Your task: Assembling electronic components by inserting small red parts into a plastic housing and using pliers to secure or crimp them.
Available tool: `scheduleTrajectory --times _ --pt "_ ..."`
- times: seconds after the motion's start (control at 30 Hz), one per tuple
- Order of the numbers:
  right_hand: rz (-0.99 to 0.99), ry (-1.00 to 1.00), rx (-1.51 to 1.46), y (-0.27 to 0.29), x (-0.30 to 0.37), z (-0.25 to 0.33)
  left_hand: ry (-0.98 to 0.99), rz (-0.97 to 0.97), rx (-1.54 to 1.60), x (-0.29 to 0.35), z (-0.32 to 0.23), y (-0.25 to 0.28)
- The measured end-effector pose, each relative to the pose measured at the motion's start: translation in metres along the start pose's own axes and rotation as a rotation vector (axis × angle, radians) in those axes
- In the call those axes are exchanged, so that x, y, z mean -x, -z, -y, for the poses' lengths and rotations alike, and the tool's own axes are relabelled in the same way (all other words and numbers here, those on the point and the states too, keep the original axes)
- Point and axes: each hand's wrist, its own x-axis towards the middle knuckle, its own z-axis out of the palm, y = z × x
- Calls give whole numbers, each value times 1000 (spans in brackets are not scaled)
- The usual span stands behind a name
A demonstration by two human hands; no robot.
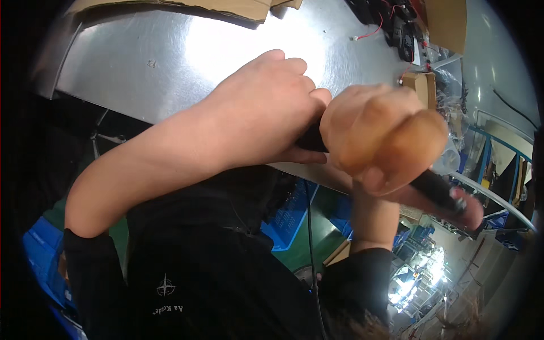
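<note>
While fingers [296,65] curl, crate [290,218] sits; contents unclear.

Your metal table [153,85] carries cardboard [238,10] along its far edge and black parts [406,44] with red wires [371,34] at far right.

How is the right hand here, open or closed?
Mostly closed: the right hand is curled into a blurred fist, apparently around a dark rod-like thing that protrudes toward the picture's lower right, beside one outstretched finger.
</note>
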Motion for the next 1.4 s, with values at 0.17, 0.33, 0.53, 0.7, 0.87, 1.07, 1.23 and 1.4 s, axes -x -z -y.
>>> scheduleTrajectory --times 0.17,0.33,0.53,0.7,0.87,1.07,1.23,1.4 --pt "213 -55 -201 17 -10 -10 30 21 23 -4 8 -5" --pt "263 -179 -398 16 -16 -15 44 74 232 -3 8 2" --pt "300 -305 -559 16 -21 -18 -84 -15 211 -2 6 10" --pt "192 -284 -479 24 -18 -11 -223 -243 208 -3 11 -3" --pt "-267 -28 -63 5 25 45 -144 -54 14 -7 1 0" --pt "-570 221 274 -49 49 22 -108 -35 -71 1 -4 -1" --pt "-673 327 363 -59 47 1 -96 -34 -72 5 -2 -6" --pt "-618 250 359 -51 45 -1 -59 -29 -42 4 -3 -8"
